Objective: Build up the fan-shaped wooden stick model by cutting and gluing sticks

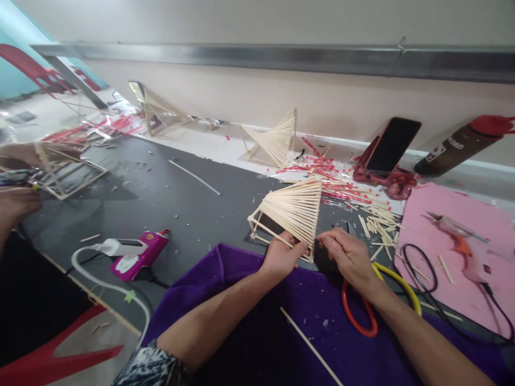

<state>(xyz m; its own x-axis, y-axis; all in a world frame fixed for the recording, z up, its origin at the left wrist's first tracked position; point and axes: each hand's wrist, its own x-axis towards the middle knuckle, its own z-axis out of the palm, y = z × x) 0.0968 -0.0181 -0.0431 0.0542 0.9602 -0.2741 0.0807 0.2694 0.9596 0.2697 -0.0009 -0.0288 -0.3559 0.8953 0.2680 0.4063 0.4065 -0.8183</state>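
Left hand (281, 253) grips the stick model (295, 206), right hand (350, 258) curled beside it (grip unclear).

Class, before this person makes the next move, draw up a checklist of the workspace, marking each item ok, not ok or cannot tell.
1. Stick model held: ok, left hand grips its near lower edge.
2. Something in the right hand: cannot tell, fingertips hide it.
3. Glue gun set down on pink sheet: ok.
4. Glue gun hot: cannot tell.
5. Purple cloth free of sticks: not ok, a long stick lies there.
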